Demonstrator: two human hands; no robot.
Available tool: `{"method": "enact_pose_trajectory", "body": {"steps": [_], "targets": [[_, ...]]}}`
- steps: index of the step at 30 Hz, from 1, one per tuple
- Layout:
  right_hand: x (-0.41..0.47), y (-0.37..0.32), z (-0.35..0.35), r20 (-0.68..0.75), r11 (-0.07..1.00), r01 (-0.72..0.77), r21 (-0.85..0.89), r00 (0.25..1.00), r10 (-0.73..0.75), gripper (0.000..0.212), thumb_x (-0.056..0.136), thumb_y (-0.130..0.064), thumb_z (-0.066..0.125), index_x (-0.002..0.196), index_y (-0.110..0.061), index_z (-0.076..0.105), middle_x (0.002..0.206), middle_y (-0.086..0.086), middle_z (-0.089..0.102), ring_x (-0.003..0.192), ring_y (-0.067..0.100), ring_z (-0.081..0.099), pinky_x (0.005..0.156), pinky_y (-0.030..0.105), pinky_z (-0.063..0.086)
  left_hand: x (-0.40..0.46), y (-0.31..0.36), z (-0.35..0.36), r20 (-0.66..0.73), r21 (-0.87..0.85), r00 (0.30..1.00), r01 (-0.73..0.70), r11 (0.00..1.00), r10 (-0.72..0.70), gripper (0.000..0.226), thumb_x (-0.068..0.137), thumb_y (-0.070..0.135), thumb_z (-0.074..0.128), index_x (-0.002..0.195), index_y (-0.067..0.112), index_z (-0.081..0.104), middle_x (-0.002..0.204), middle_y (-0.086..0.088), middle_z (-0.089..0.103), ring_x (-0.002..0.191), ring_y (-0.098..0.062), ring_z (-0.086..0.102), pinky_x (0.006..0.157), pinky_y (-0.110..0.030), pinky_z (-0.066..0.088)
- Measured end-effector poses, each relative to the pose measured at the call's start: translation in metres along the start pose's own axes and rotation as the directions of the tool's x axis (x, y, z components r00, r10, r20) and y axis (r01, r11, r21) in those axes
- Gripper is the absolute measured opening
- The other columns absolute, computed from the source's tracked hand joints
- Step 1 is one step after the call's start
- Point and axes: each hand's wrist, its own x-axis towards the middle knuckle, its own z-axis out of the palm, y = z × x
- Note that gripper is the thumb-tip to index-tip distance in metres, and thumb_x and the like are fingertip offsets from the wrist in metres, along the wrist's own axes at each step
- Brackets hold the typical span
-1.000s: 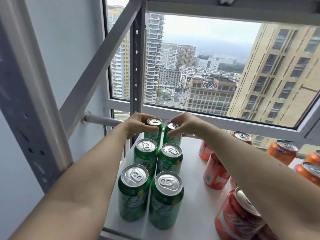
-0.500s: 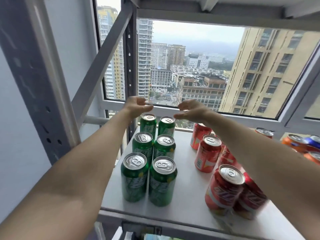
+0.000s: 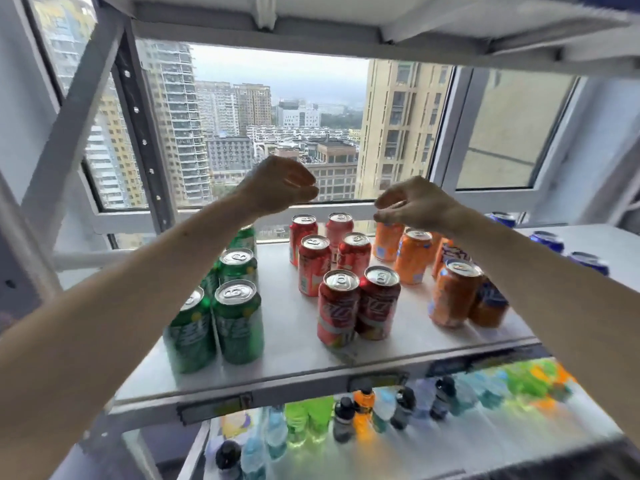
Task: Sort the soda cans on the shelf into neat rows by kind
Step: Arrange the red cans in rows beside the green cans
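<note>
Both the left hand (image 3: 280,188) and right hand (image 3: 412,206) hover with loose, empty grips. Below the left grip stand green aluminium soda cans (image 3: 239,320); between and beneath both, red aluminium cans (image 3: 337,306) in pairs on the white metal shelf (image 3: 298,362). Under the right grip, orange aluminium cans (image 3: 453,292) look uneven, so they likely need straightening next.

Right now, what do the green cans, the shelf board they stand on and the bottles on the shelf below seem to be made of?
Green cans: thin metal, likely aluminium; bare silvery tops with pull tabs, glossy printed sides.
Shelf board: smooth, pale and matte; possibly painted metal or laminate, unclear.
Bottles: probably clear plastic; coloured liquid shows through, with dark caps, though they are blurred.
</note>
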Motion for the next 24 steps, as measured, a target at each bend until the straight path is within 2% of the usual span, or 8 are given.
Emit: {"method": "enact_pose_trajectory", "body": {"steps": [3, 8, 11, 13, 16, 19, 22, 24], "targets": [[-0.012, 0.016, 0.007, 0.012, 0.998, -0.055, 0.040, 0.998, 0.055, 0.041, 0.079, -0.026, 0.079, 0.114, -0.007, 0.069, 0.112, 0.007, 0.070, 0.104, 0.020, 0.066, 0.095, 0.032, 0.051, 0.003, 0.002, 0.028, 0.073, 0.010, 0.997, 0.037, 0.999, -0.038, 0.042, 0.081, 0.025, 0.073, 0.118, 0.007, 0.064, 0.118, -0.008, 0.067, 0.102, -0.016, 0.063, 0.093, -0.030, 0.048], [-0.001, 0.032, 0.038, 0.115, 0.995, -0.093, 0.047, 0.990, 0.087, 0.071, 0.074, -0.032, 0.082, 0.134, -0.007, 0.053, 0.133, 0.009, 0.059, 0.118, 0.023, 0.058, 0.104, 0.036, 0.046, 0.002, -0.023, 0.070, 0.128, 0.061, 0.958, 0.251, 0.966, -0.257, 0.076, 0.071, 0.030, 0.082, 0.137, 0.009, 0.049, 0.137, -0.011, 0.055, 0.122, -0.024, 0.055, 0.105, -0.037, 0.042], [0.019, 0.042, 0.058, 0.179, 0.992, -0.107, 0.060, 0.979, 0.095, 0.083, 0.074, -0.037, 0.081, 0.144, -0.013, 0.042, 0.145, 0.007, 0.049, 0.129, 0.025, 0.049, 0.110, 0.035, 0.039, -0.002, -0.038, 0.091, 0.099, 0.170, 0.937, 0.316, 0.933, -0.335, 0.070, 0.069, 0.033, 0.083, 0.130, 0.012, 0.056, 0.127, -0.009, 0.062, 0.112, -0.023, 0.059, 0.093, -0.028, 0.045], [0.032, 0.046, 0.067, 0.205, 0.995, -0.088, 0.037, 0.976, 0.078, 0.086, 0.074, -0.039, 0.081, 0.146, -0.015, 0.039, 0.147, 0.007, 0.047, 0.134, 0.024, 0.045, 0.110, 0.030, 0.036, -0.005, -0.043, 0.098, 0.070, 0.165, 0.930, 0.345, 0.924, -0.360, 0.066, 0.068, 0.032, 0.084, 0.127, 0.014, 0.060, 0.128, -0.008, 0.062, 0.113, -0.023, 0.058, 0.090, -0.027, 0.045], [0.045, 0.052, 0.073, 0.232, 0.999, -0.019, -0.036, 0.972, 0.027, 0.078, 0.075, -0.039, 0.080, 0.142, -0.016, 0.047, 0.143, 0.005, 0.052, 0.132, 0.023, 0.047, 0.111, 0.032, 0.036, -0.006, -0.044, 0.103, 0.012, 0.131, 0.928, 0.369, 0.920, -0.373, 0.059, 0.069, 0.026, 0.083, 0.123, 0.015, 0.063, 0.128, -0.006, 0.062, 0.110, -0.020, 0.058, 0.087, -0.026, 0.044], [0.050, 0.060, 0.070, 0.219, 1.000, 0.016, 0.012, 0.976, -0.018, 0.061, 0.076, -0.027, 0.081, 0.131, -0.011, 0.059, 0.132, 0.005, 0.062, 0.122, 0.020, 0.056, 0.105, 0.029, 0.041, -0.007, -0.040, 0.104, -0.010, 0.101, 0.919, 0.393, 0.914, -0.394, 0.058, 0.068, 0.023, 0.084, 0.123, 0.018, 0.064, 0.129, -0.003, 0.062, 0.108, -0.016, 0.057, 0.092, -0.026, 0.042], [0.050, 0.066, 0.060, 0.238, 0.999, 0.051, -0.003, 0.970, -0.049, 0.048, 0.078, -0.023, 0.079, 0.122, -0.009, 0.065, 0.124, 0.006, 0.066, 0.115, 0.021, 0.060, 0.103, 0.035, 0.045, -0.009, -0.035, 0.106, 0.004, 0.058, 0.907, 0.421, 0.905, -0.421, 0.060, 0.067, 0.019, 0.084, 0.123, 0.017, 0.064, 0.132, -0.005, 0.060, 0.114, -0.021, 0.057, 0.102, -0.040, 0.045], [0.051, 0.066, 0.056, 0.257, 0.996, 0.071, -0.053, 0.965, -0.055, 0.049, 0.079, -0.026, 0.078, 0.123, -0.011, 0.064, 0.126, 0.005, 0.065, 0.115, 0.021, 0.059, 0.102, 0.036, 0.046, -0.009, -0.033, 0.105, 0.008, 0.050, 0.901, 0.432, 0.900, -0.433, 0.060, 0.066, 0.018, 0.085, 0.122, 0.015, 0.065, 0.131, -0.007, 0.060, 0.113, -0.024, 0.058, 0.101, -0.046, 0.047]]}}
